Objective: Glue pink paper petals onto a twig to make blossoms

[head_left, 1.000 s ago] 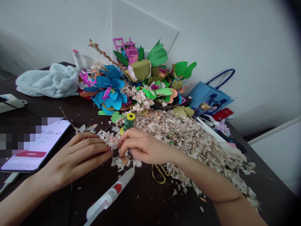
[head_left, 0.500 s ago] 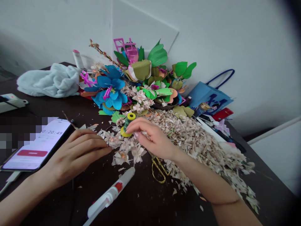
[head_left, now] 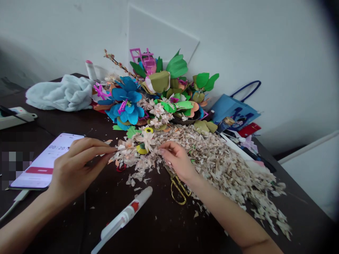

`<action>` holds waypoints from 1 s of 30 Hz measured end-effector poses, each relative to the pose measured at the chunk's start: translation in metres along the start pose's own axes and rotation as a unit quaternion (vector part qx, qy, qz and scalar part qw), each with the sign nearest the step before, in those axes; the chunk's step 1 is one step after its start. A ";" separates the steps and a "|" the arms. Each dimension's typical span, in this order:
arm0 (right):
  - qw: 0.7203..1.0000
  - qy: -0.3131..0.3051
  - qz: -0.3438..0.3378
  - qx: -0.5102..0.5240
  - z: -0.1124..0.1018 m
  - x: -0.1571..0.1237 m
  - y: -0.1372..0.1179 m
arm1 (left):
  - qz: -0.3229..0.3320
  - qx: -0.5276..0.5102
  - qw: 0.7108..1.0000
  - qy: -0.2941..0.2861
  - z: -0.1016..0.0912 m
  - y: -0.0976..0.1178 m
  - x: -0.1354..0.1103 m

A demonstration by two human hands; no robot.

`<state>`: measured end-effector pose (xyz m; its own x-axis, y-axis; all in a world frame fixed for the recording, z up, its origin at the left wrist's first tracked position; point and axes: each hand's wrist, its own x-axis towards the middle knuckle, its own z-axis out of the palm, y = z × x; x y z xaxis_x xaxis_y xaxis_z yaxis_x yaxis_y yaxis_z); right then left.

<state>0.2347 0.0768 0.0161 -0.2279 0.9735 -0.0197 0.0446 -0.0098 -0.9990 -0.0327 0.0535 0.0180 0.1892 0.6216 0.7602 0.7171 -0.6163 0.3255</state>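
My left hand (head_left: 84,158) is closed in a pinch on the end of a spray of pale artificial flowers (head_left: 149,138), which stretches right between my hands. At the right end of the spray, my right hand (head_left: 178,160) pinches with thumb and forefinger; what lies between those fingertips is too small to make out. Behind the flowers a spool of green thread with yellow ends (head_left: 141,150) is partly hidden. Gold-handled scissors (head_left: 180,190) lie below my right hand, their blades covered by scraps. Nearer me is a white glue gun (head_left: 127,215) with a red part.
A wide heap of pale petal scraps (head_left: 227,165) covers the table's right side. Colourful artificial flowers (head_left: 127,98) stand at the back. Left are a phone (head_left: 39,171), a power strip (head_left: 17,118) and a pale blue cloth (head_left: 60,93). A blue bag (head_left: 233,109) leans at back right.
The flower spray has come up off the table in front of the spool. My right hand has moved from the spool to the right end of the spray; my left fingers have drawn into a pinch.
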 end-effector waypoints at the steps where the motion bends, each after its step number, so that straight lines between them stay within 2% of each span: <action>1: 1.000 -0.017 0.010 0.000 0.005 -0.001 0.001 | -0.004 0.004 1.000 0.004 0.000 0.001 0.000; 7: 0.988 -0.106 0.050 0.097 0.041 0.002 -0.010 | -0.017 0.020 0.999 0.022 0.001 0.003 -0.001; 12: 0.977 -0.116 0.086 0.158 0.070 0.013 -0.013 | -0.035 0.012 0.999 0.033 0.000 0.003 -0.002; 18: 0.975 -0.122 0.056 0.176 0.092 0.023 -0.005 | -0.052 0.006 0.998 0.030 -0.001 0.003 -0.002; 24: 0.980 -0.101 0.056 0.164 0.095 0.024 -0.006 | -0.062 0.004 0.998 0.031 0.000 0.004 -0.001; 30: 0.982 -0.062 0.066 0.167 0.072 0.016 -0.004 | -0.086 0.008 0.996 0.023 -0.001 0.004 0.001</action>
<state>0.1608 0.0760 0.0169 -0.3587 0.9239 -0.1336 -0.2356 -0.2281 -0.9447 -0.0304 0.0513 0.0203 0.0319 0.6943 0.7189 0.7469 -0.4945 0.4445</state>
